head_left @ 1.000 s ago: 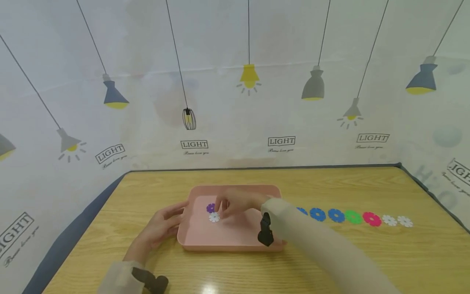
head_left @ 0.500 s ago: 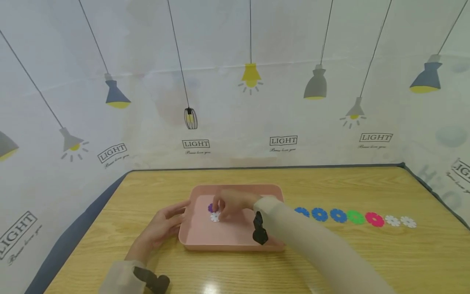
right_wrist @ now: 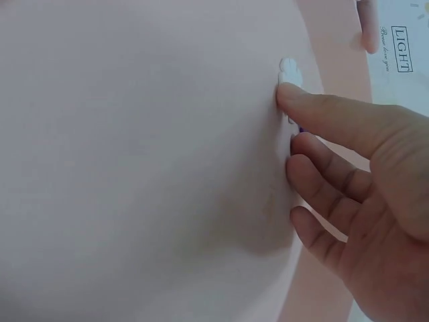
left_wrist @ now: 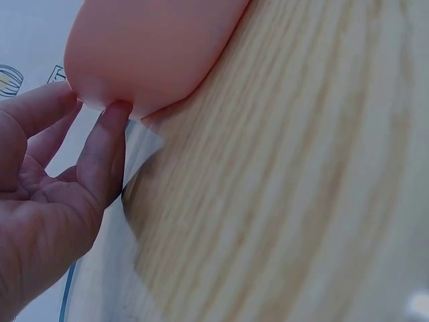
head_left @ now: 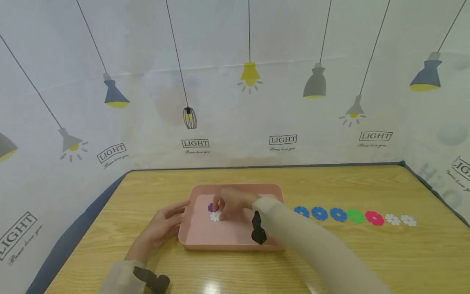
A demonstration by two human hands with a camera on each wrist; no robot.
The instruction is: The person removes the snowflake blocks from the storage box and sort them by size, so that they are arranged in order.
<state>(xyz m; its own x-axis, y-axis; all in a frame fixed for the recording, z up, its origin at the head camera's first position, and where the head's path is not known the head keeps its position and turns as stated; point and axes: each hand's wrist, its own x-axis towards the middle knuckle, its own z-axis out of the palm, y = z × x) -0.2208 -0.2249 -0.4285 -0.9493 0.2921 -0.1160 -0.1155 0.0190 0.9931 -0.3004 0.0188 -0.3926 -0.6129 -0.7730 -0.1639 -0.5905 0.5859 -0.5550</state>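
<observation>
A pink tray (head_left: 235,246) lies on the wooden table. Inside its left half sit a white flower-shaped snowflake disc (head_left: 214,217) and, just behind it, a purple snowflake disc (head_left: 210,207). My right hand (head_left: 232,202) reaches into the tray with bent fingers and pinches at the white disc. In the right wrist view the thumb (right_wrist: 293,94) is on that disc, the other fingertips stand close to the tray floor, and only a sliver of purple shows behind the thumb. My left hand (head_left: 163,223) touches the tray's left end with outstretched fingers, the thumb (left_wrist: 107,147) low against the outer wall.
Right of the tray runs a row of snowflake discs on the table: several blue ones (head_left: 320,213), a green one (head_left: 355,216), a pinkish-red one (head_left: 374,218) and two white ones (head_left: 393,219). A lamp-printed backdrop (head_left: 235,139) stands along the table's back edge.
My right fingers have moved slightly left and closed in over the discs, covering more of the purple one. The left hand and tray hold their place; the head view has shifted slightly.
</observation>
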